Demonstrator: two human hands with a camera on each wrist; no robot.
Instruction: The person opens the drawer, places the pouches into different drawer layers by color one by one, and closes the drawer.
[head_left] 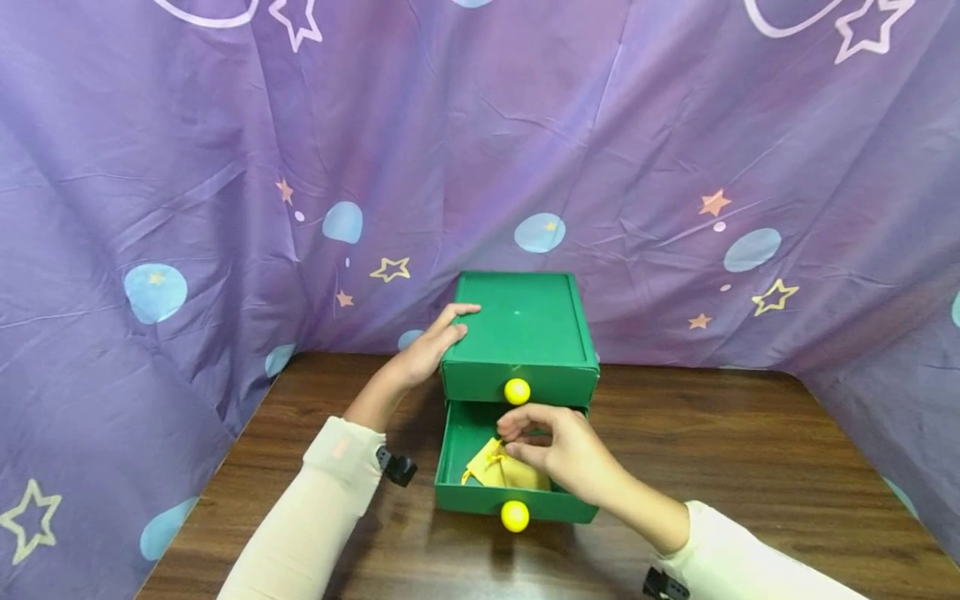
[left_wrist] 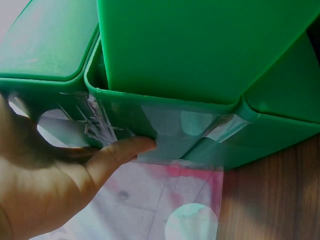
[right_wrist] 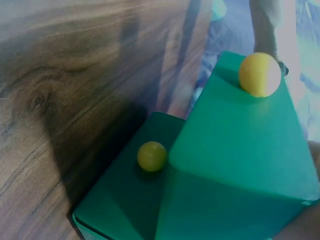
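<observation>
A green two-drawer cabinet (head_left: 517,321) with yellow knobs stands on the table. Its lower drawer (head_left: 472,497) is pulled out, and a yellow drawstring pouch (head_left: 521,475) lies inside. My left hand (head_left: 423,350) rests against the cabinet's left side, fingers at the top edge. In the left wrist view, the left thumb (left_wrist: 127,147) lies along the taped side. Over the open drawer, my right hand (head_left: 562,446) has bent fingers, with fingertips and thumb at the pouch's upper corner. Whether they pinch it is unclear. The right wrist view shows the drawer front and knob (right_wrist: 259,75) but hardly any hand.
The upper drawer (head_left: 480,383) is closed, its yellow knob (head_left: 517,391) just above my right hand. Dark wood tabletop (head_left: 697,450) extends on both sides. Behind the cabinet hangs a purple cloth (head_left: 465,167) with stars. Clear tape (left_wrist: 222,129) covers seams on the cabinet's side.
</observation>
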